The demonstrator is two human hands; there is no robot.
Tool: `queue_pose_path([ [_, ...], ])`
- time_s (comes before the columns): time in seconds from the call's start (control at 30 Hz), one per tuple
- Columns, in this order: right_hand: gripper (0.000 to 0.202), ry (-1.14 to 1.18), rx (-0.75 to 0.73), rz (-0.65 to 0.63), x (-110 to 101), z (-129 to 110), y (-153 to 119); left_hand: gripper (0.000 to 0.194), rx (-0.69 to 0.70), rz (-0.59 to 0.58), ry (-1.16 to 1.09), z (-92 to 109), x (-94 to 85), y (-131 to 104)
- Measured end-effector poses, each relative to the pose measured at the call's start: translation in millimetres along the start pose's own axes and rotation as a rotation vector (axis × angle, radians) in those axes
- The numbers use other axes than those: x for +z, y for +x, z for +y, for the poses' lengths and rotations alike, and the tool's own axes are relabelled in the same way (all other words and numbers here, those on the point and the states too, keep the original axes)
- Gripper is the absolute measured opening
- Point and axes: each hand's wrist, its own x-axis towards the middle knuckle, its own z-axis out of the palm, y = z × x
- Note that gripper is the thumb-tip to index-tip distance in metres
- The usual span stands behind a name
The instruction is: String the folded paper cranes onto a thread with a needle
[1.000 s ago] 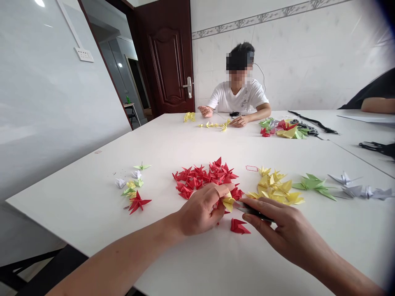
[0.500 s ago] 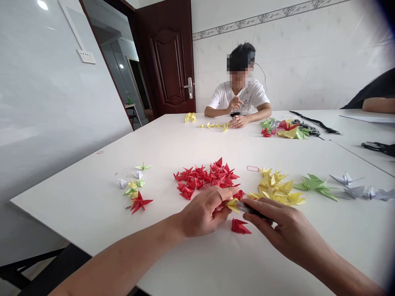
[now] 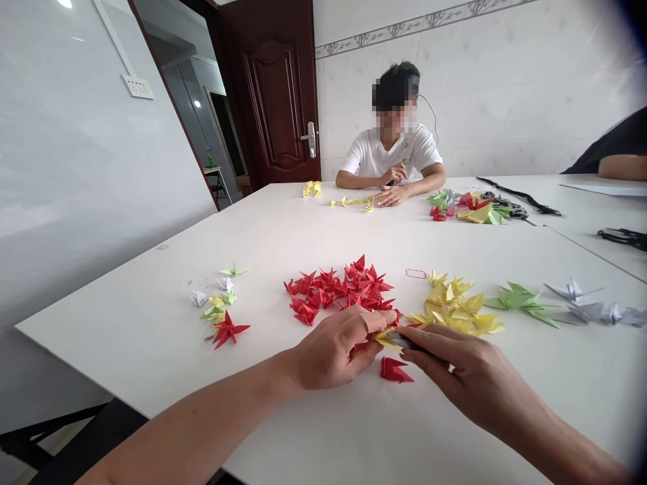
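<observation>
My left hand (image 3: 340, 345) is closed on a small yellow folded-paper piece (image 3: 387, 339), in front of a heap of red paper cranes (image 3: 348, 286). My right hand (image 3: 449, 357) grips a dark, slim tool (image 3: 412, 343), whose tip meets the yellow piece; the fingers hide part of the tool. Just below the hands lies a single red folded piece (image 3: 395, 370). Yellow paper cranes (image 3: 457, 306) are heaped beyond my right hand.
Green (image 3: 518, 302) and white cranes (image 3: 601, 312) lie at the right, a mixed row with a red crane (image 3: 230, 330) at the left. Across the white table (image 3: 283, 232) sits a person (image 3: 389, 155) near yellow pieces and a mixed pile (image 3: 475, 206). Another person's arm (image 3: 621, 166) rests at far right.
The tool has slid a little further behind my right fingers, and the yellow piece has turned slightly. The person across the table has lowered a raised hand.
</observation>
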Motion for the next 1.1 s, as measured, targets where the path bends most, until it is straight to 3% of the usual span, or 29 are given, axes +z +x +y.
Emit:
queue_pose_path([
  [1.1, 0.028, -0.010, -0.022, 0.057, 2.9, 3.4, -2.1, 0.042, 0.004, -0.010, -0.028, -0.5, -0.2, -0.9],
])
